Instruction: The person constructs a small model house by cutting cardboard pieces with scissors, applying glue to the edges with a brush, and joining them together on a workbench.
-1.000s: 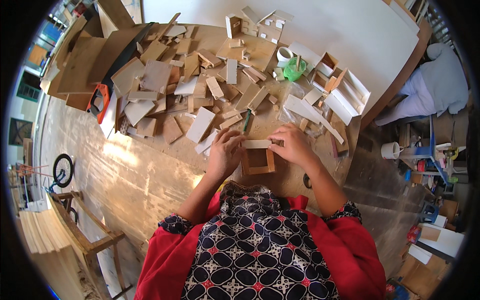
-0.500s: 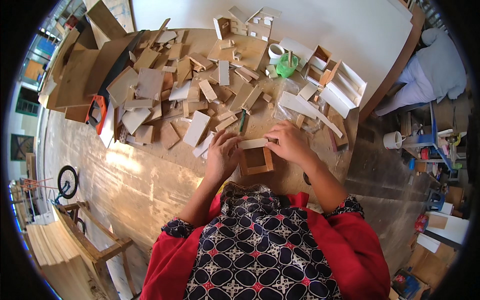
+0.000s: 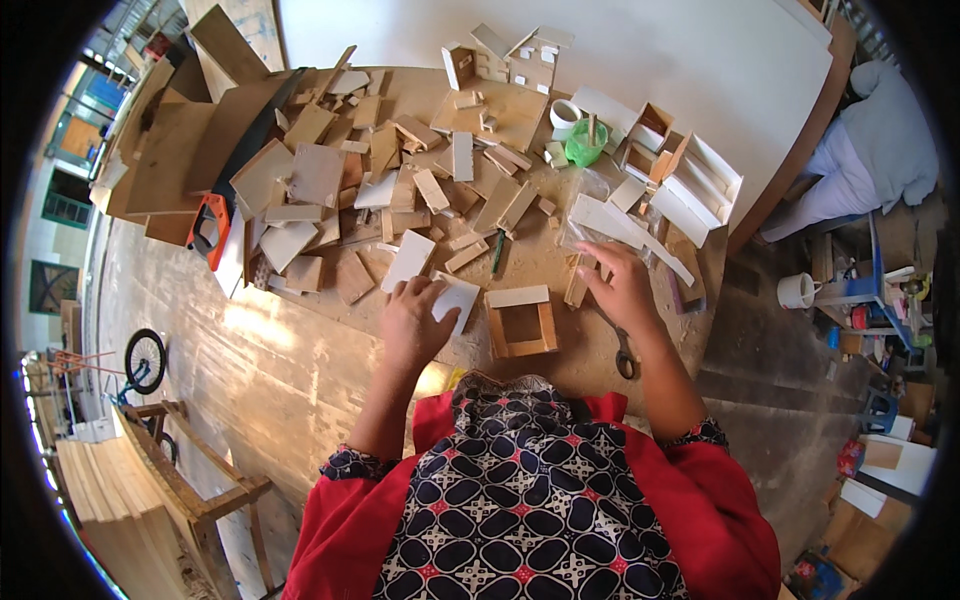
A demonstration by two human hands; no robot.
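The small rectangular wooden frame (image 3: 526,348) lies just inside the worktable's (image 3: 462,352) near edge, in front of the person, with a white strip (image 3: 518,296) along its far side. Neither hand touches it, so whatever alignment the strip has depends on nothing knocking it; passing the hands around rather than over it would be prudent.

The left hand (image 3: 415,318) rests palm down, fingers spread over a white panel (image 3: 458,296) left of the frame, clasping nothing. Lifting that panel by an edge should disturb the neighbouring offcuts (image 3: 408,262) least.

The right hand (image 3: 618,285) is half curled at a narrow wooden block (image 3: 577,282), toward the table's right edge; I cannot tell whether finger and thumb have closed on it. A pinch across its long sides would probably turn least. The scissors (image 3: 625,358), near the near right corner, sit below that wrist and are best kept clear of the forearm.
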